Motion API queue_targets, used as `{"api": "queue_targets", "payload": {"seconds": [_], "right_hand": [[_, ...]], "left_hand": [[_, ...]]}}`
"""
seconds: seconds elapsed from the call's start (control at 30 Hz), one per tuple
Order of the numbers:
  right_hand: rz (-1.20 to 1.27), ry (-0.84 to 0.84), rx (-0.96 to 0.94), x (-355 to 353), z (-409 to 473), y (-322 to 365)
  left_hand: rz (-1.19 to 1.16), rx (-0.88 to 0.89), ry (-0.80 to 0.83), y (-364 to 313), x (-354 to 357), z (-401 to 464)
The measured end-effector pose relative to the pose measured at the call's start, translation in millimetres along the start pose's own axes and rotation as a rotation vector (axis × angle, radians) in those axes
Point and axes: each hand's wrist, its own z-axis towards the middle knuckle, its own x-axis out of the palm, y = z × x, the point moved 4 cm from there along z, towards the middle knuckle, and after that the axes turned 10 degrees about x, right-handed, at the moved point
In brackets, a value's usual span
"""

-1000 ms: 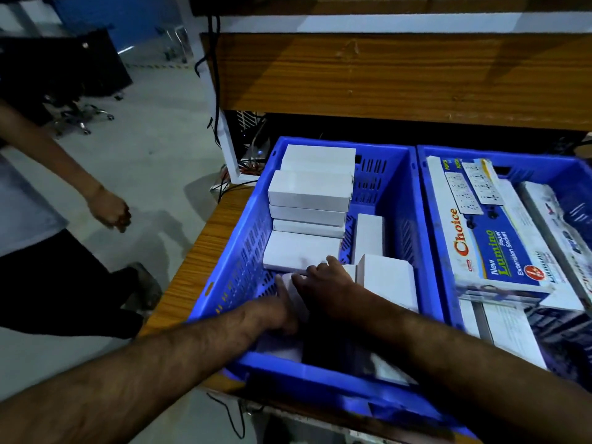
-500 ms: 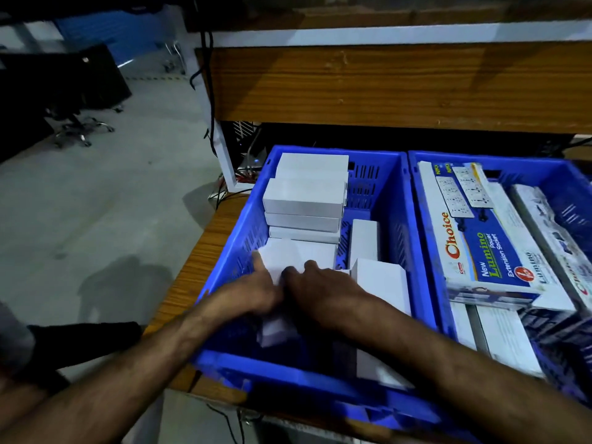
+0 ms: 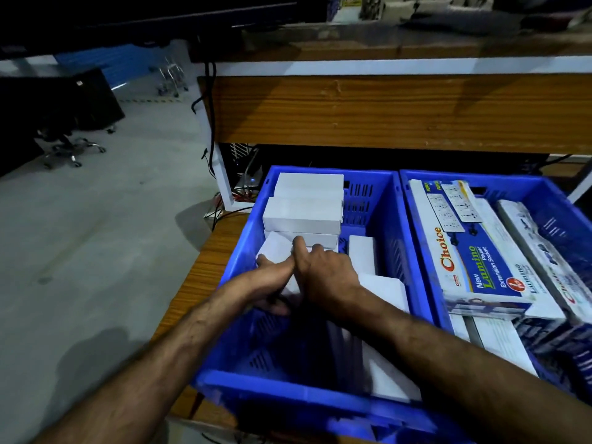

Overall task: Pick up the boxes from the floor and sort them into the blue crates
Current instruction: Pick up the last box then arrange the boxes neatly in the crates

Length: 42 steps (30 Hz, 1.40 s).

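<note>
Inside the left blue crate point(image 3: 389, 225), which is standing on the wooden surface point(image 3: 205, 270), both hands are working on one small white box point(image 3: 277, 251). The left hand point(image 3: 272, 280) is gripping its near end; the right hand point(image 3: 323, 274) is lying on it with curled fingers, so its grip I cannot tell exactly. The box is probably light, stiff cardboard with smooth faces, so holding it by the two short ends seems safest.

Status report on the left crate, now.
Both hands, left hand and right hand, holding a white box inside left blue crate. Box tilted against the white stack. Nothing in the way.
</note>
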Motion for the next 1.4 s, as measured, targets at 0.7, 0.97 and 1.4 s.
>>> {"api": "queue_targets", "payload": {"seconds": [0.7, 0.97, 1.4], "right_hand": [[-0.047, 0.222, 0.154, 21, 56, -32], [-0.194, 0.172, 0.125, 30, 52, -11], [0.113, -0.088, 0.406, -21, -70, -25]], "left_hand": [[1.455, 0.554, -0.050, -13, -9, 51], [1.468, 0.517, -0.117, -10, -3, 60], [0.984, 0.974, 0.038, -38, 13, -13]]}}
